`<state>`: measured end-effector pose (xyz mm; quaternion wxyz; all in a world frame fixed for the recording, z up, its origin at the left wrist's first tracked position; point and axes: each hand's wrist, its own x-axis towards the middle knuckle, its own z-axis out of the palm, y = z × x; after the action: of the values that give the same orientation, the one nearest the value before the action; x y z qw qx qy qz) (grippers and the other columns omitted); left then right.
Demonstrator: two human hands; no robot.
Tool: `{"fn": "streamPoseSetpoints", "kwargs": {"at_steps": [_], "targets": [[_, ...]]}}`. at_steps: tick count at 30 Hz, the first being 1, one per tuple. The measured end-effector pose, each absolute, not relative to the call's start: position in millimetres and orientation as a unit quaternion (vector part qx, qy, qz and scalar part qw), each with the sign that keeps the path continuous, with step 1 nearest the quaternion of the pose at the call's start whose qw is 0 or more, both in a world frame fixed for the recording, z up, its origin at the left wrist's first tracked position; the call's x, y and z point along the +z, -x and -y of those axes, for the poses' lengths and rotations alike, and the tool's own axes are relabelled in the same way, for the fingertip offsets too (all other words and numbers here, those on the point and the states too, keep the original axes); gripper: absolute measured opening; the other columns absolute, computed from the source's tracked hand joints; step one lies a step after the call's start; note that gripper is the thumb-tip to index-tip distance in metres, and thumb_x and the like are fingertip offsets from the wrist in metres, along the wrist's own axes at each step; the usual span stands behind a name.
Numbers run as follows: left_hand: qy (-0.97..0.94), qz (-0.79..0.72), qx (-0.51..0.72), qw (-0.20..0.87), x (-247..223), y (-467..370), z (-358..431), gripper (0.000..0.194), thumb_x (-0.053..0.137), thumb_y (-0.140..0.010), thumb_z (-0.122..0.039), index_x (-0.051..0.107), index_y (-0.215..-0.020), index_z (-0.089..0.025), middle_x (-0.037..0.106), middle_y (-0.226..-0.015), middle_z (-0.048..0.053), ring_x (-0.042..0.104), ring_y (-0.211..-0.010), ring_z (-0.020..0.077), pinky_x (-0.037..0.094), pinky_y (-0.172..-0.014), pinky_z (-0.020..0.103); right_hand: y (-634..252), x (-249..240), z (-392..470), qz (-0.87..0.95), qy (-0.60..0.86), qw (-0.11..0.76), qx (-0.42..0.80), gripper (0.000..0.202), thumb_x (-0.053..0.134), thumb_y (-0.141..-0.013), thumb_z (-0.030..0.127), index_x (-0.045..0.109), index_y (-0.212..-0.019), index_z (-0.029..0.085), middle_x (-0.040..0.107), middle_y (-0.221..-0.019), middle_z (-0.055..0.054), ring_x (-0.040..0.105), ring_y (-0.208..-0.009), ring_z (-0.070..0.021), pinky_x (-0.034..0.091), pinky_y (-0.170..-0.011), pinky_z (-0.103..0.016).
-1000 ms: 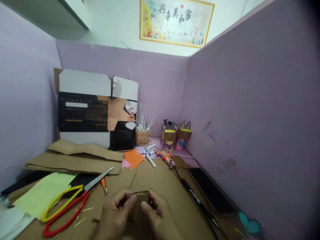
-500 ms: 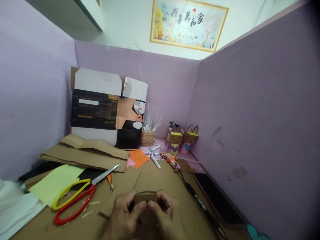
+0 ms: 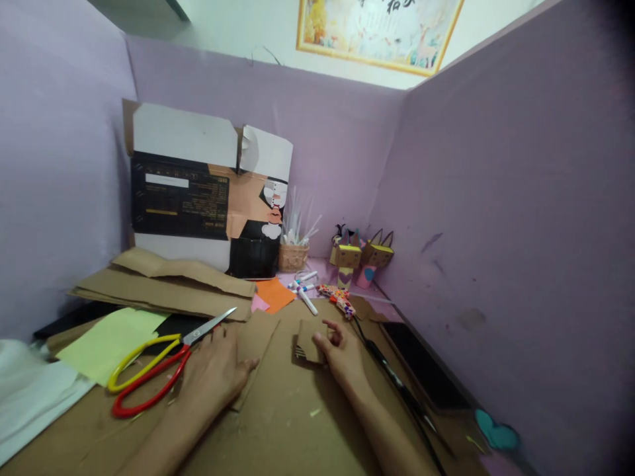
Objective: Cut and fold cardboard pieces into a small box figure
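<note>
Head: right hand (image 3: pixel 343 360) holds cardboard piece (image 3: pixel 308 340) edge; left hand (image 3: pixel 214 365) apart.

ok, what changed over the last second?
The left hand let go of the small folded cardboard piece and moved left, over a flat cardboard sheet. The right hand kept hold, shifting the piece forward. Scissors, markers and woven basket stayed put.

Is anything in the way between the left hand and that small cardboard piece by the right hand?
Nothing visible. Between the left hand and the small cardboard piece at the right hand lies only flat cardboard. The scissors are on the left hand's other side, out of that path.
</note>
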<state>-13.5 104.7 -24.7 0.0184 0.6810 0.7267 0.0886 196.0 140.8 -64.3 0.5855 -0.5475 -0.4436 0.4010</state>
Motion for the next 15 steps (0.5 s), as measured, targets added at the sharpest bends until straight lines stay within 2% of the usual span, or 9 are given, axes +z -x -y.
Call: {"fn": "streamPoseSetpoints", "kwargs": {"at_steps": [3, 6, 8, 11, 13, 15], "targets": [[-0.678, -0.729, 0.098, 0.004, -26, 13, -106, 0.055, 0.047, -0.073, -0.042, 0.046, -0.119, -0.011, 0.055, -0.107, 0.019, 0.053, -0.099, 0.036, 0.042, -0.076, 0.044, -192, -59, -136, 0.444, 0.52, 0.582, 0.44, 0.046, 0.067, -0.054, 0.029, 0.059, -0.095, 0.009, 0.042, -0.047, 0.01, 0.04, -0.043, -0.0082, 0.03, -0.044, -0.021], [-0.666, -0.71, 0.225, 0.022, -21, 9, -101, 0.05, 0.046, -0.075, -0.042, 0.052, -0.114, -0.011, 0.058, -0.102, 0.016, 0.053, -0.096, 0.0314, 0.042, -0.078, 0.039, -186, -50, -124, 0.445, 0.493, 0.574, 0.478, 0.046, 0.067, -0.054, 0.03, 0.058, -0.095, 0.011, 0.04, -0.047, 0.011, 0.038, -0.04, -0.0066, 0.03, -0.042, -0.02], [-0.656, -0.663, 0.32, 0.163, -18, 2, -95, 0.044, 0.047, -0.075, -0.045, 0.059, -0.103, -0.013, 0.062, -0.091, 0.01, 0.057, -0.084, 0.0242, 0.043, -0.072, 0.032, -179, -45, -113, 0.44, 0.465, 0.57, 0.514, 0.045, 0.068, -0.053, 0.028, 0.057, -0.094, 0.012, 0.044, -0.047, 0.011, 0.04, -0.04, -0.0069, 0.032, -0.042, -0.02], [-0.637, -0.558, 0.328, 0.419, -20, -13, -84, 0.036, 0.051, -0.071, -0.047, 0.062, -0.07, -0.013, 0.059, -0.061, 0.002, 0.052, -0.055, 0.0148, 0.038, -0.051, 0.023, -169, -41, -101, 0.422, 0.436, 0.574, 0.55, 0.045, 0.07, -0.053, 0.024, 0.057, -0.094, 0.013, 0.05, -0.049, 0.009, 0.044, -0.042, -0.0075, 0.035, -0.043, -0.019], [-0.612, -0.536, 0.319, 0.486, -25, -20, -79, 0.035, 0.052, -0.068, -0.046, 0.054, -0.053, -0.014, 0.047, -0.045, -0.002, 0.039, -0.042, 0.0093, 0.027, -0.043, 0.021, -164, -40, -96, 0.415, 0.434, 0.582, 0.549, 0.044, 0.071, -0.053, 0.022, 0.057, -0.094, 0.013, 0.052, -0.049, 0.008, 0.045, -0.043, -0.0074, 0.036, -0.044, -0.019], [-0.577, -0.553, 0.321, 0.508, -30, -25, -77, 0.035, 0.052, -0.065, -0.047, 0.049, -0.048, -0.016, 0.039, -0.039, -0.005, 0.029, -0.036, 0.0068, 0.02, -0.04, 0.02, -162, -41, -94, 0.417, 0.427, 0.573, 0.561, 0.04, 0.071, -0.055, 0.024, 0.059, -0.091, 0.013, 0.057, -0.053, 0.006, 0.05, -0.046, -0.0088, 0.04, -0.048, -0.02]]}}
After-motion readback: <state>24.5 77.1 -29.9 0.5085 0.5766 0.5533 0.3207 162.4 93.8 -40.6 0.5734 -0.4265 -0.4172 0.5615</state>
